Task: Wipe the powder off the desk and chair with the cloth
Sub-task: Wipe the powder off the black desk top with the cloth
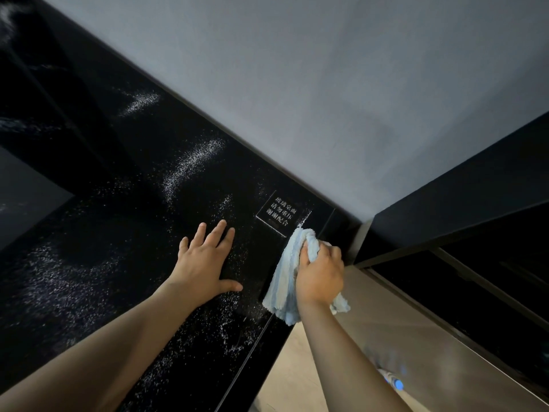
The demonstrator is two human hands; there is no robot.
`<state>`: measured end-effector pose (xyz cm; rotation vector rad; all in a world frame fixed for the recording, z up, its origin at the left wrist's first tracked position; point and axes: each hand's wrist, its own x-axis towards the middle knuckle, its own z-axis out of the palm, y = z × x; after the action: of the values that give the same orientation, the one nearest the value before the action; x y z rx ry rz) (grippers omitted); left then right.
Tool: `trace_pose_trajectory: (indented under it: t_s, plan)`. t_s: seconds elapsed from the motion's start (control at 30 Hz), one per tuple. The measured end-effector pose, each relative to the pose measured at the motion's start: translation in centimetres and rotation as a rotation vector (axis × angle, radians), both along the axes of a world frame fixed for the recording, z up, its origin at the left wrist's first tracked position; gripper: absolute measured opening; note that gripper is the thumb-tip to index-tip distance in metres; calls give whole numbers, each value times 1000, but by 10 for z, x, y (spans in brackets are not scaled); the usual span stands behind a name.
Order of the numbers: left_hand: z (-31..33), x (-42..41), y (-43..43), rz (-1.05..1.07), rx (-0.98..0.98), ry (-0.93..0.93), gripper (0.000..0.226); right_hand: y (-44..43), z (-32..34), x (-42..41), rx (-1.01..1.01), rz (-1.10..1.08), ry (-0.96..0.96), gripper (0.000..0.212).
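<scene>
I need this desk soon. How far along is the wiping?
Barely begun. Nothing looks finished: powder in streaks and specks covers most of the desk. In hand: the right hand grips the blue cloth at the desk's right edge beside the sign, while the left hand lies flat on the top. Left: nearly the whole desk; no chair is in view.

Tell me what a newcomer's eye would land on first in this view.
White powder streaks and speckles the glossy black desk, thickest in a band near the middle. At the desk's right edge the right hand grips a bunched light-blue cloth, below a small black sign with white characters. The left hand lies flat on the desk beside it.
</scene>
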<state>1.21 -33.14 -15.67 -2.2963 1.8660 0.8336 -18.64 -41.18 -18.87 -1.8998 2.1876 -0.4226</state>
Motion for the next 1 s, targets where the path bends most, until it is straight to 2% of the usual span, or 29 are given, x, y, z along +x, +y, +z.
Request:
trace_pose_trajectory:
  t_s: [0.1, 0.4, 0.7, 1.0]
  plan:
    - [8, -3, 26, -45, -22, -3, 113, 14, 1, 2, -4, 27, -22, 32]
    - [20, 23, 108, -75, 101, -111, 97, 70, 1, 8, -12, 65, -5, 26]
    - [24, 20, 167, 0, 203, -119, 122, 119, 5, 13, -17, 108, -24, 25]
    - [18, 25, 212, 3, 215, -143, 127, 167, 6, 17, 40, 152, -14, 27]
